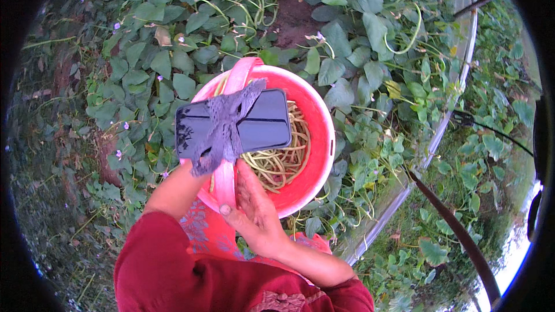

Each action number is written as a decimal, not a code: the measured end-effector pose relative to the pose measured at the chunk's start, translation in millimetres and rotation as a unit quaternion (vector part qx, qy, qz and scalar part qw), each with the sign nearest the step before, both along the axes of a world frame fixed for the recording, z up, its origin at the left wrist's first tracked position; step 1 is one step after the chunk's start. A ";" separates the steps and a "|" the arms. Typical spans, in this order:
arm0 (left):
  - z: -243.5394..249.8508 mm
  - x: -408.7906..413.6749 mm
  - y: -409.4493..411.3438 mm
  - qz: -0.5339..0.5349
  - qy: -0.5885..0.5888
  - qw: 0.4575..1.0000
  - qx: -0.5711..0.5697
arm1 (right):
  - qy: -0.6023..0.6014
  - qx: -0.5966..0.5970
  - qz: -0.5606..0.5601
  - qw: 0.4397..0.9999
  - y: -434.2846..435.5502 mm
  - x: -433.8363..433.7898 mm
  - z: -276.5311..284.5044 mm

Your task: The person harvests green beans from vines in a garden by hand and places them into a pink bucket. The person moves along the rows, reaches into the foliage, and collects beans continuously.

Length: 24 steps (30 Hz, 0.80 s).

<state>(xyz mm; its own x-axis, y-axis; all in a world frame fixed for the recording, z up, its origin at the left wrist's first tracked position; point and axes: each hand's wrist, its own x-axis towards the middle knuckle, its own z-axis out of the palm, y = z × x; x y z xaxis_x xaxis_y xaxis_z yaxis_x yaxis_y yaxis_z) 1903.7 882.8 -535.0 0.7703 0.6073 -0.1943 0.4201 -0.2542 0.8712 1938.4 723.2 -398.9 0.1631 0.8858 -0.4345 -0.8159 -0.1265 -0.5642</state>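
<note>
A red plastic bucket [318,138] stands before me, with long green bean pods [282,169] in it. Its wide pink handle [245,73] arches over the top. Across the handle lies a dark smartphone [264,123], wrapped by a crossed purple lace band [230,117]. My left forearm [173,193] runs in under the phone, which hides the hand, so its grip does not show. My right hand [256,216] is at the near end of the handle, thumb against it and fingers along its other side. How firmly it holds cannot be seen.
Bean vines with leaves [160,63], small purple flowers and hanging pods [409,37] surround the bucket. Bare soil [295,19] shows beyond it. A strip of clear plastic sheeting [433,138] curves down the right side. A dark bent pole [459,234] crosses the lower right.
</note>
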 end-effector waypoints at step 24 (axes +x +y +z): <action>-3.4 -139.9 251.8 -0.176 0.220 0.944 0.171 | -0.543 -0.209 0.106 0.806 215.1 141.4 -148.7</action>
